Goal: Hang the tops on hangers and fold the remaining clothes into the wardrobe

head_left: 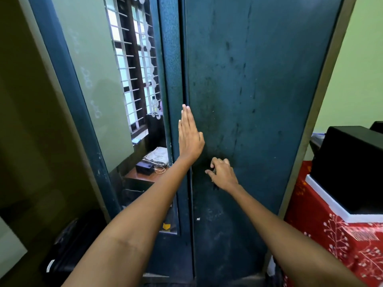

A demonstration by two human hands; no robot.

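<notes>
Wardrobe point(259, 79) shut; left hand point(189, 137) flat on it

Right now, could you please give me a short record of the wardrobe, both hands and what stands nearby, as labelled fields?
wardrobe: dark teal metal, both doors shut
left door: holds a mirror reflecting a barred window
left hand: flat and open, pressed near the seam between the doors
right hand: fingers curled at the right door's handle, which is mostly hidden
right side: black box on a red patterned cloth
clothes: none in view
</notes>
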